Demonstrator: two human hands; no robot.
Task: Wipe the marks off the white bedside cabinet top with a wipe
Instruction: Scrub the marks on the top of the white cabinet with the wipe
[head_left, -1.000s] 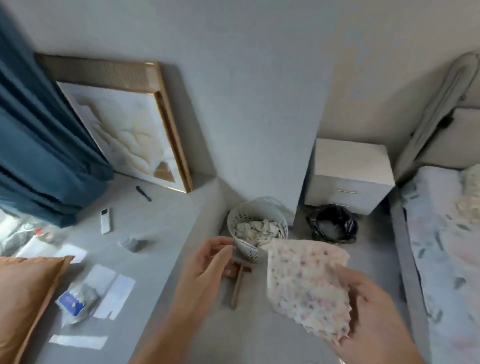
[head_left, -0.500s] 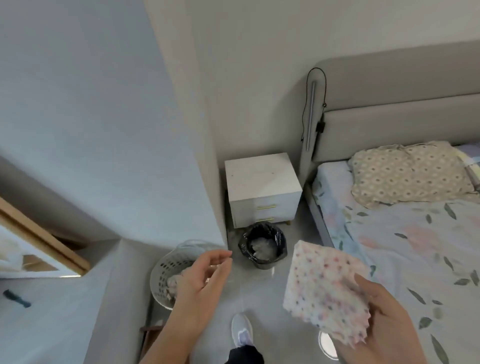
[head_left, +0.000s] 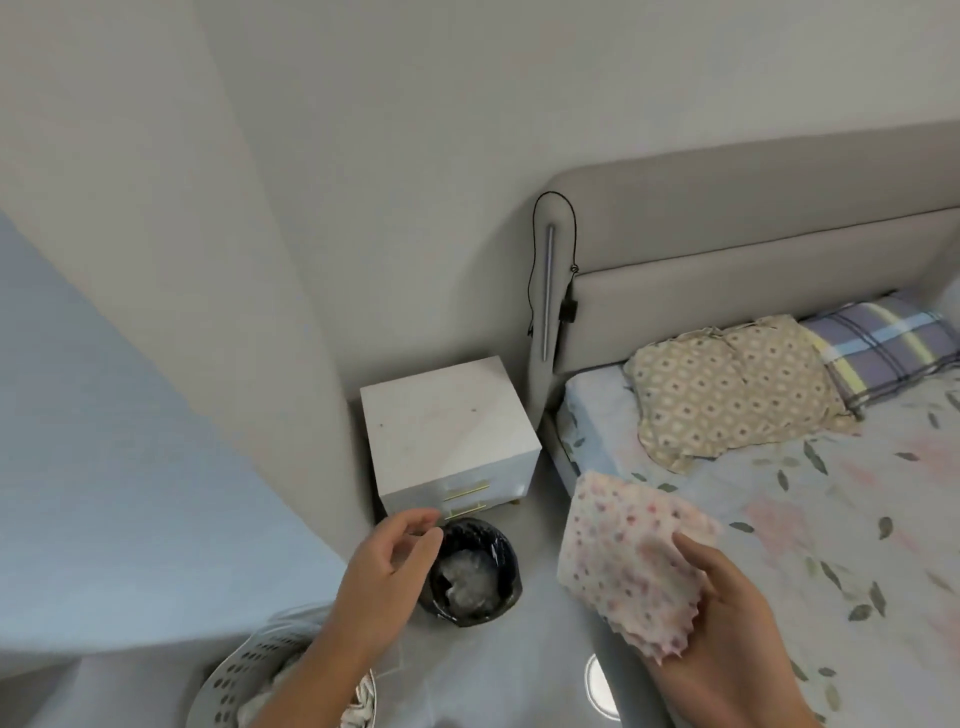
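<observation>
The white bedside cabinet (head_left: 444, 423) stands against the wall between a wall corner and the bed, its top showing a few small dark specks. My right hand (head_left: 727, 623) is low at the right, pinching a square wipe (head_left: 628, 556) with a pink floral pattern and a zigzag edge; the wipe hangs over the bed's edge, well short of the cabinet. My left hand (head_left: 382, 582) hovers with fingers loosely curled and apart, holding nothing, above the floor just in front of the cabinet's drawers.
A black-lined waste bin (head_left: 475, 577) sits on the floor right before the cabinet. A white laundry basket (head_left: 244, 680) is at the bottom left. The bed (head_left: 857, 519) with two pillows fills the right; a cable hangs on the headboard (head_left: 753, 244).
The view has swung right, from the window sill and picture frame toward the bed and closer to the cabinet. Both hands keep their pose, the right still holding the wipe.
</observation>
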